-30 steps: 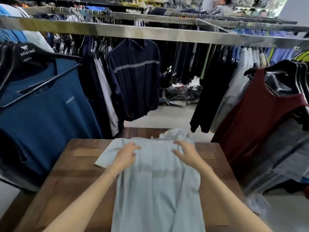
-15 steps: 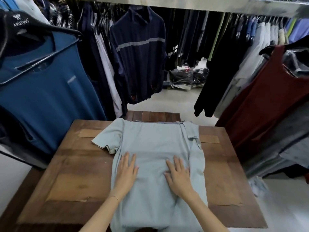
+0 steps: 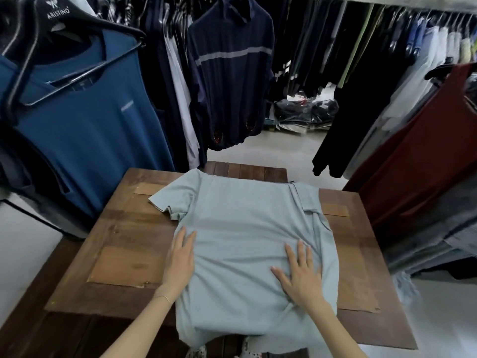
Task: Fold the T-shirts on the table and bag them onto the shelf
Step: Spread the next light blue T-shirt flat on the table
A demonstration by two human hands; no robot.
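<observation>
A pale grey-blue T-shirt [image 3: 240, 228] lies flat, back up, on the wooden table [image 3: 129, 244]. Its left sleeve sticks out over the wood; its right side is folded in along a straight edge. The hem hangs over the table's near edge. My left hand [image 3: 180, 259] rests flat at the shirt's left edge, fingers together and pointing away from me. My right hand [image 3: 300, 275] presses flat on the lower right of the shirt, fingers spread, with creases bunched around it. Neither hand grips the cloth.
Hanging clothes ring the table: a blue T-shirt [image 3: 85, 120] on a black hanger at left, a navy striped top [image 3: 232, 73] behind, a dark red top [image 3: 426, 164] at right. Plastic-wrapped bundles [image 3: 304, 112] lie on the floor beyond the table.
My hands slid from the shirt's shoulders down to its lower half, then apart toward its sides, smoothing the cloth. The view tilted down toward the table.
</observation>
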